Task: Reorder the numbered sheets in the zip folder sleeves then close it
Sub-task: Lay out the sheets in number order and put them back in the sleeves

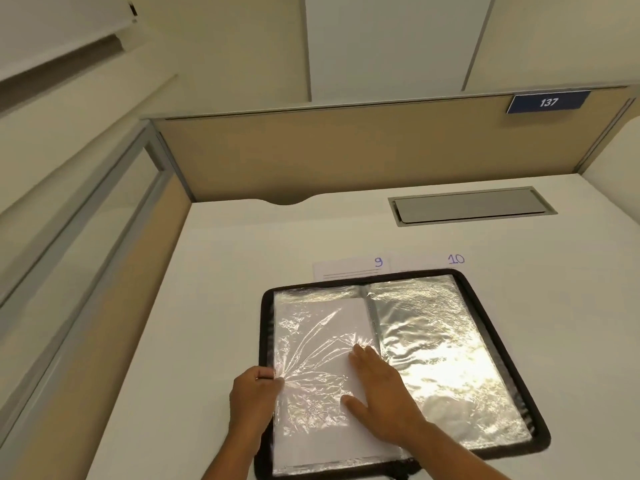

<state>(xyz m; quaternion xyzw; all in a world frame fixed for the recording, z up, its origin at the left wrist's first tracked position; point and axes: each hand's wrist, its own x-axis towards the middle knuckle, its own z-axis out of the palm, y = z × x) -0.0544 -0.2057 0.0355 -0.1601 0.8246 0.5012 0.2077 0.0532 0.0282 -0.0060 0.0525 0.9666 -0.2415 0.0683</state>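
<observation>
- Folder (266,327) lies open on the desk; sheets 9 (346,270) and 10 (429,263) are outside it.
- Left hand (251,400) pinches the sleeve (311,355) edge; right hand (384,400), fingers straight, presses on it.
- Likely mid-task: 9, 10 and zipping remain.

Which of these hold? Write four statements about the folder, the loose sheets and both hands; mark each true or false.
1. The black zip folder lies open on the white desk. True.
2. The right hand rests flat on the white sheet on the folder's left half. True.
3. The left hand lies idle on the desk. False: the left hand pinches the clear plastic sleeve at its left edge.
4. Loose sheets 9 and 10 lie nearer the person than the folder. False: sheet 9 and sheet 10 lie beyond its far edge.
</observation>
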